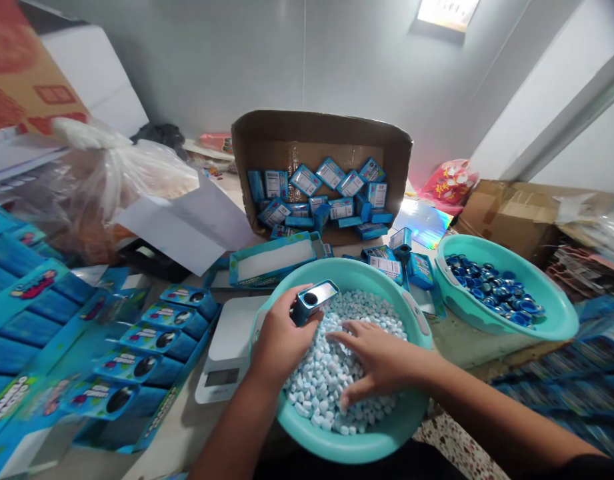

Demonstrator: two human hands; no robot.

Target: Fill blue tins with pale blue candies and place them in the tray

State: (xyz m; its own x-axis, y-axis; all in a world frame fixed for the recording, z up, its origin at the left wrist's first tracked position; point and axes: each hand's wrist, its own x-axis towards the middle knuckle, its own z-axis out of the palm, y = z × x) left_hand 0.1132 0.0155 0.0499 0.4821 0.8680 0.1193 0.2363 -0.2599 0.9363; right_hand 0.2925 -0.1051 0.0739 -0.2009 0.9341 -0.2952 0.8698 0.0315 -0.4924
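My left hand [289, 333] grips a small blue candy box [314, 298] with a round dark hole in its top panel, over the near-left rim of a turquoise basin [337, 445]. White and pale-blue candy tablets [317, 407] fill the basin. Among them my right hand [374, 357] reaches in, palm down, fingers spread, the fingertips touching the tablets. Whether any tablet lies under its palm is hidden. Beside the basin on the left sits a white digital scale [231, 340], partly covered by the basin.
A cardboard carton [321, 130] holding several blue boxes stands behind the basin. At right, another turquoise basin [507, 320] contains blue ring-shaped pieces [497, 290]. Left of the scale, a display tray [161, 400] carries several blue boxes. A tied plastic bag [121, 173] lies behind it.
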